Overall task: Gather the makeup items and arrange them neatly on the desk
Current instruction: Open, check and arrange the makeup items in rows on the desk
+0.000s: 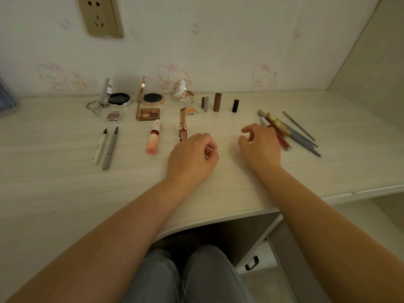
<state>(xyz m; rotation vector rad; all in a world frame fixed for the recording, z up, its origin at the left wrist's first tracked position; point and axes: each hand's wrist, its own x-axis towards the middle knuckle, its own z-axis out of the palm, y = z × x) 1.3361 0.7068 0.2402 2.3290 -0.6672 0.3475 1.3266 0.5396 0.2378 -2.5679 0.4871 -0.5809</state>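
Note:
Makeup lies spread on the pale desk (54,193). At the back stand a silver compact (119,98), a rose-gold compact (153,99) and a white floral compact (183,92), all open. In front lie an eyeshadow palette (148,113), two pens (107,147), a pink lipstick (153,138) and a rose-gold lipstick (181,124). My left hand (192,158) rests just below that lipstick with curled fingers and nothing visible in it. My right hand (260,145) hovers with loosely curled fingers beside a pile of brushes and lip glosses (293,133).
Several upright caps and tubes stand behind my hands, among them a brown one (217,102) and a black one (235,105). A wall socket (100,16) is at the upper left. A blue object (8,99) sits at the left edge. A drawer handle (251,263) shows below the desk.

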